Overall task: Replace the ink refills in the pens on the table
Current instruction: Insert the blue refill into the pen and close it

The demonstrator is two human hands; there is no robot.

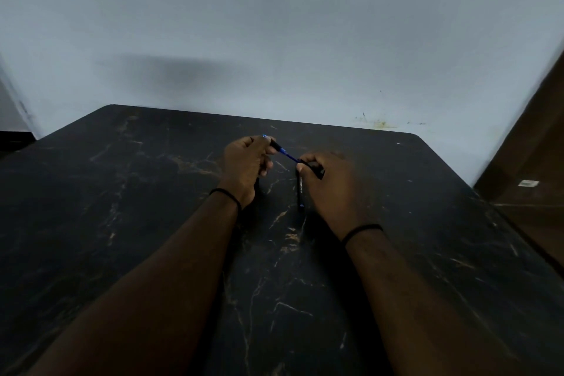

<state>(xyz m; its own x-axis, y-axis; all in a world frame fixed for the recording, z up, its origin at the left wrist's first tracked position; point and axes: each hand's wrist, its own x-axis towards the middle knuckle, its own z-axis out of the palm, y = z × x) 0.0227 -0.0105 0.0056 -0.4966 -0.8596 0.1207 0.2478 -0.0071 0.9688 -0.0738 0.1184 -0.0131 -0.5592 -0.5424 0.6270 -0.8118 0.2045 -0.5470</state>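
Above the black marble table, my left hand grips the black tip section of a pen. A thin blue ink refill runs from it down to the right. My right hand pinches the refill's lower end and also holds a black pen piece under its fingers. A black pen barrel with white lettering lies on the table just left of my right hand, pointing toward me.
The table's back edge meets a pale grey wall. A brown wooden door or cabinet stands at the right. Each wrist wears a thin black band.
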